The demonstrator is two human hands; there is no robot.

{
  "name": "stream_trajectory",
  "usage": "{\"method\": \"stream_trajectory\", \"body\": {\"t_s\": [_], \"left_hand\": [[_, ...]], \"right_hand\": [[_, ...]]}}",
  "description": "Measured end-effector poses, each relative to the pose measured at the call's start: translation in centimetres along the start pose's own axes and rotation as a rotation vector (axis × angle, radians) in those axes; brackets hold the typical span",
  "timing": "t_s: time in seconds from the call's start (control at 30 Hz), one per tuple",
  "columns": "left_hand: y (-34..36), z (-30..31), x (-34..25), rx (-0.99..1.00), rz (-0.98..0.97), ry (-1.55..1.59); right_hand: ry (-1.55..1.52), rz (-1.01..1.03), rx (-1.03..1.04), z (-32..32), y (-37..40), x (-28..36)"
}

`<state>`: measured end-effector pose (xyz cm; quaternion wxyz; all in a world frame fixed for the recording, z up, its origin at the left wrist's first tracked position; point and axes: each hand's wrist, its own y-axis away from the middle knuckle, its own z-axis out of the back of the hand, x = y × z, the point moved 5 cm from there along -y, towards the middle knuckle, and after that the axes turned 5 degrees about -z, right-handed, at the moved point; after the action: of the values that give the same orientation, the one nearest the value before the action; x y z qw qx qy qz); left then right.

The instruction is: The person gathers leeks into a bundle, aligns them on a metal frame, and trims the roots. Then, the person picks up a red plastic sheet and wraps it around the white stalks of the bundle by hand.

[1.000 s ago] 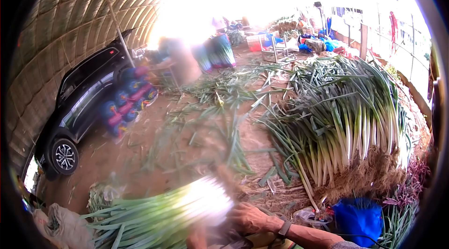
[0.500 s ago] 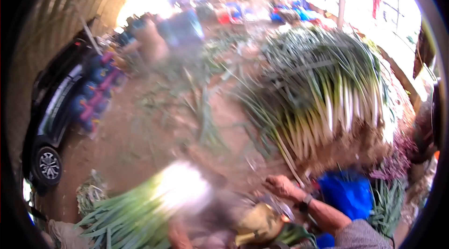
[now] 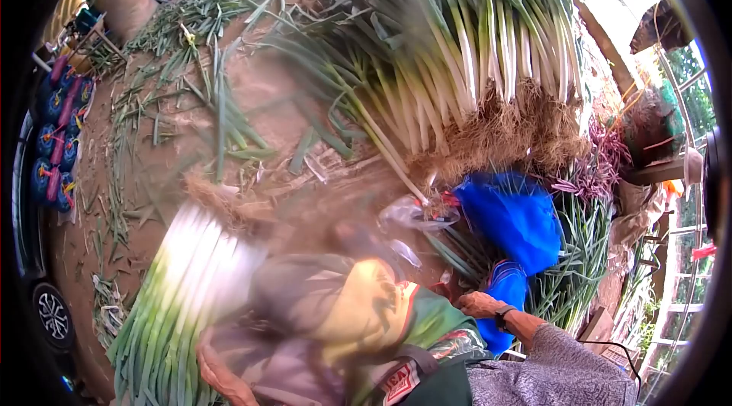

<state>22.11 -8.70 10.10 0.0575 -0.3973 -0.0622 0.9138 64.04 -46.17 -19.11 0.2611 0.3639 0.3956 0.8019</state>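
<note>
My left hand point(image 3: 221, 374) is at the lower left, beside my leg and the large bundle of leeks point(image 3: 187, 269). Its fingers are hidden, so its grip cannot be made out. The bundle lies with white stems and roots pointing up the view and green leaves at the bottom. My right hand point(image 3: 479, 304), with a dark band at the wrist, is low by my green-clad side and touches the edge of a blue plastic bag point(image 3: 515, 223). Its fingers are curled together; what they hold, if anything, is hidden.
A big pile of leeks point(image 3: 457, 48) with rooted ends spans the upper middle. Loose leaves point(image 3: 221, 101) litter the ground. Red onions or similar purple stalks point(image 3: 598, 158) are at right, above more green leaves point(image 3: 583, 253). A car wheel point(image 3: 53, 316) shows at far left.
The view has tilted downward, so the pile sits higher and more of my legs shows. My right hand, earlier raised above the lap with fingers forward, is now lower beside the blue bag.
</note>
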Motion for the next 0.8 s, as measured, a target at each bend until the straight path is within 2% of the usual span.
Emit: {"method": "stream_trajectory", "body": {"t_s": [0.17,0.23,0.3,0.37,0.4,0.47,0.57,0.63,0.73,0.77,0.8], "left_hand": [[-0.1,0.0,0.4,-0.002,-0.004,-0.041],[0.1,0.4,0.7,-0.017,-0.002,-0.057],[0.2,0.7,0.9,0.004,-0.028,-0.085],[0.3,1.0,0.8,0.011,-0.043,-0.097],[0.4,1.0,0.7,0.006,-0.044,-0.092],[0.7,1.0,0.7,-0.011,-0.032,-0.079],[1.0,1.2,0.9,-0.027,-0.035,-0.081],[1.1,1.4,1.0,-0.027,-0.037,-0.066],[1.5,1.1,1.1,-0.028,0.038,-0.012],[1.4,1.2,1.4,-0.05,0.071,0.007],[1.5,1.4,2.6,-0.032,0.021,-0.039]], "right_hand": [[-0.082,-0.054,-0.113,1.8,-1.8,-0.6],[-0.23,-0.071,-0.142,3.1,-3.2,-0.7],[0.336,0.514,-0.263,5.3,-3.3,3.2],[-0.081,0.124,-0.266,6.4,-5.9,2.4],[-0.105,0.057,-0.235,6.8,-6.8,2.5],[-0.053,0.244,-0.244,7.7,-7.5,4.1],[-0.029,0.271,-0.223,7.9,-8.5,4.7],[-0.087,0.182,-0.226,7.1,-9.8,4.3],[0.162,0.626,-0.259,4.8,-12.0,1.6],[0.09,0.499,-0.242,5.1,-11.6,1.3],[0.025,0.396,-0.226,5.7,-11.1,1.8]]}}
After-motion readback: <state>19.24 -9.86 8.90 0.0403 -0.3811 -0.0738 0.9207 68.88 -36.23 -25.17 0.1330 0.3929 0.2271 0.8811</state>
